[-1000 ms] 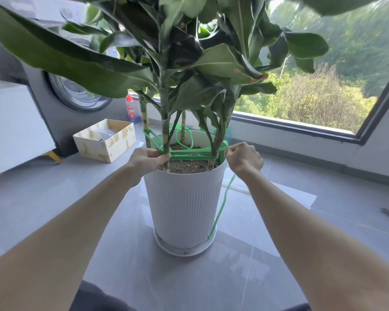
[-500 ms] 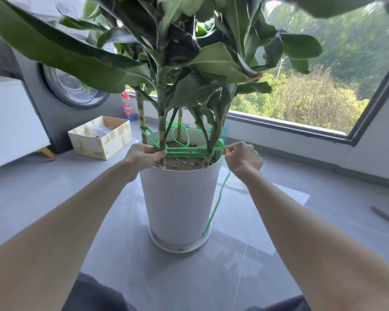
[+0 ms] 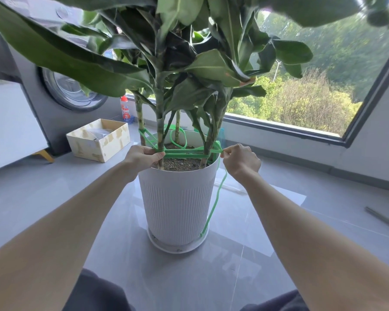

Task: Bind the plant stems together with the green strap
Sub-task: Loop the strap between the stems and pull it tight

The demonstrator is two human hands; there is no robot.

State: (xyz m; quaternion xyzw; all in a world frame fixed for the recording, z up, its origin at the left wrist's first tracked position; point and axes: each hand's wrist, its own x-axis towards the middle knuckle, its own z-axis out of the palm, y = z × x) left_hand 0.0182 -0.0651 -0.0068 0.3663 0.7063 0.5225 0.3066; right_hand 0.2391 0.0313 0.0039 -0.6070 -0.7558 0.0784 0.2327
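- Left hand: fingers curled, clenched on the green strap where it meets the front-left of the plant stems; thumb lies against that stem.
- Right hand: thumb and forefinger pinch the strap just outside the pot rim; the other fingers are curled in.
- Strap: stretched flat between the two grips, across the stems just above the soil. Further loops pass behind the left grip, around the rear stems.
- Loose tail: hangs below the right grip, down the pot wall to the saucer.
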